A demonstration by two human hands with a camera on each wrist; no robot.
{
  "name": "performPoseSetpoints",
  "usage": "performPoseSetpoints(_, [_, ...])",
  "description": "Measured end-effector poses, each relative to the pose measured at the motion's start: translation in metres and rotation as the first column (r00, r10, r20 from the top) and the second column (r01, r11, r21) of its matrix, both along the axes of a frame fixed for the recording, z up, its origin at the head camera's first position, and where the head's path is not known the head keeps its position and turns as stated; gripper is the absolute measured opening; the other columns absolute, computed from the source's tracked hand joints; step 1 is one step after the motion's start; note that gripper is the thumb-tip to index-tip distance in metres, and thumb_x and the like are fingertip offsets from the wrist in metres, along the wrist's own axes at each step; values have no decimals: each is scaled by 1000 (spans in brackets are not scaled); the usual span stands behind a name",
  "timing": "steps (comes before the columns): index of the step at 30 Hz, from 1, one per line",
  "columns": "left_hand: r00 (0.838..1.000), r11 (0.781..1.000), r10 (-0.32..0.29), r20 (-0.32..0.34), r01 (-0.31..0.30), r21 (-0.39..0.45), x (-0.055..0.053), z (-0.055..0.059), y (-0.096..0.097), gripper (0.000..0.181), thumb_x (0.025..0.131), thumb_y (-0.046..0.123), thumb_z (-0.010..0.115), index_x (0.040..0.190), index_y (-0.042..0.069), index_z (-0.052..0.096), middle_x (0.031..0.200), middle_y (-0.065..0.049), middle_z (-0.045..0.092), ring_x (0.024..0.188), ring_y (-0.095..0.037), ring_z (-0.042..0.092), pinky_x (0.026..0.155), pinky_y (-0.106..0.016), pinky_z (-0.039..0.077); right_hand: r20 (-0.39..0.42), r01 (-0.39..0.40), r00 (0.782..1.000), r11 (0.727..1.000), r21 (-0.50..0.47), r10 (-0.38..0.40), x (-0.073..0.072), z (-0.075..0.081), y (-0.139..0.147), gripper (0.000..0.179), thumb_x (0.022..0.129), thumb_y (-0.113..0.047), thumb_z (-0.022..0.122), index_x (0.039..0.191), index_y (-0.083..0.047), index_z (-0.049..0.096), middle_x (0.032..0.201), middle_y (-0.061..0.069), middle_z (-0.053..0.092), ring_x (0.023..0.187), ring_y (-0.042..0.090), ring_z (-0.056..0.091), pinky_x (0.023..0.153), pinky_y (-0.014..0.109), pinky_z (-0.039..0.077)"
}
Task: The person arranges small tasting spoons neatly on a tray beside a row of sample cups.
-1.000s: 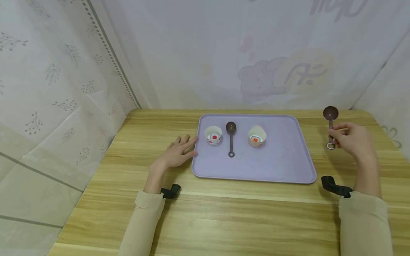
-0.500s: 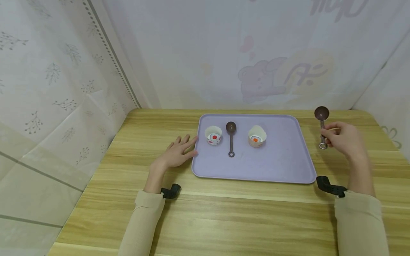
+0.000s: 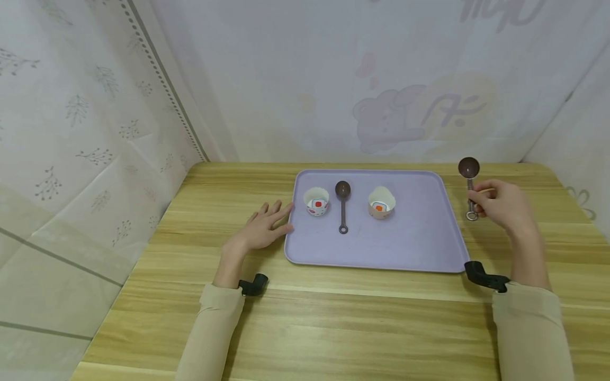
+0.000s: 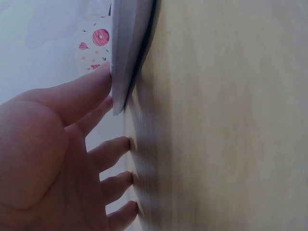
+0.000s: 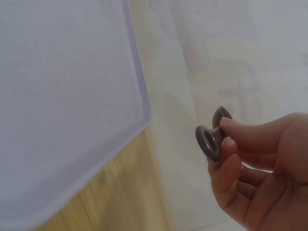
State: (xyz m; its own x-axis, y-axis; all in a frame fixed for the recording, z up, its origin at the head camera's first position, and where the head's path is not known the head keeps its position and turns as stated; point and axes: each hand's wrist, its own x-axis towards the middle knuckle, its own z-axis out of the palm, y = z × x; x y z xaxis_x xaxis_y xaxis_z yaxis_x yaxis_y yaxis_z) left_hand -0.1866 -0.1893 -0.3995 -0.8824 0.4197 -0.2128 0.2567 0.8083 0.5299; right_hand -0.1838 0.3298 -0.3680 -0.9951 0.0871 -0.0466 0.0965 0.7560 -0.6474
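Note:
My right hand (image 3: 507, 206) pinches a brown measuring spoon (image 3: 469, 168) by its handle, over the table just right of the purple tray (image 3: 410, 243). In the right wrist view the spoon's ring end (image 5: 208, 143) juts out past thumb and fingers. With spread fingers, my left hand (image 3: 257, 227) touches the tray's left rim; its other fingertips rest on the table. On the tray stand a paper baking cup with a red mark (image 3: 316, 202), a second brown measuring spoon (image 3: 343, 206) and a baking cup with an orange mark (image 3: 381, 203), in that order from the left.
The tray lies on a wooden table (image 3: 305, 328) near its back edge. Patterned cloth (image 3: 286, 84) hangs behind and to the left. Black wrist mounts (image 3: 486, 276) sit at both sleeves, the right one close to the tray's front right corner.
My right hand has moved left toward the tray, carrying the measuring spoon. My left hand, the cups and the spoon on the tray have stayed put.

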Motion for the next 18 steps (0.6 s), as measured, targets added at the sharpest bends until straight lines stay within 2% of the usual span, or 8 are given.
performPoseSetpoints(10, [1000,1000,0,-2,0,-8,-1,0,-1,65,106,42,49,162,18,24,166,-21,11,151,-47,-2,120,-63,-1,4,-36,999,998,-49,36,-3,-1,-11,46,104,-33,56,124,9,55,81,0,68,64,9,63,58,29,54])
performPoseSetpoints(18, [1000,1000,-1,-9,1,-10,-1,-1,-1,66,106,43,48,162,19,25,166,-21,12,151,-48,-1,119,-64,0,0,-58,998,997,-53,58,-6,-3,-20,43,104,-31,57,122,9,56,81,3,68,64,10,63,58,29,54])
